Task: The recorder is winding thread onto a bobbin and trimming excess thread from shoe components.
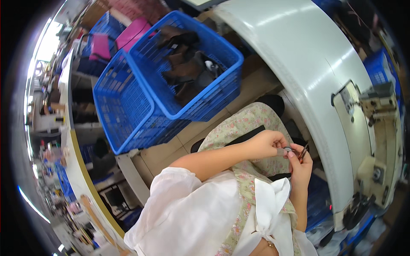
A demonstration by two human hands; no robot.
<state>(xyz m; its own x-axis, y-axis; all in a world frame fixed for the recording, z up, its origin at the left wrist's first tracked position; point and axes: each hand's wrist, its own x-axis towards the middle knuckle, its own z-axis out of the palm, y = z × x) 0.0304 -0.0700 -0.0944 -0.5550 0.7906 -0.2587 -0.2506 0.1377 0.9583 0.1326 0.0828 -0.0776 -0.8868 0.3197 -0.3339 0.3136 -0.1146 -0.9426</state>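
White sleeves and a tied white bow frame the near edge of the picture, where a seated person in a floral dress works over the lap. The left hand reaches across the body and pinches a small grey round part between thumb and fingertips. The right hand rises to meet it, its fingertips closed on the same part from below, with a slim dark tool, seemingly small snips, tucked in the same hand; how the tool is gripped cannot be told. The part sits in mid-air between the two hands, above the knees and just short of the rim of the pale curved bench. Judging by the pose, the work on this piece is under way rather than finished: it is not yet set down, nor brought to the beige sewing machine that stands on the bench at right. Beyond the knees, on the tiled floor, a blue plastic basket holds dark leather-like pieces and leans against a second blue basket, seemingly empty. Farther off, pink boxes and crowded shelves blur towards the rim.
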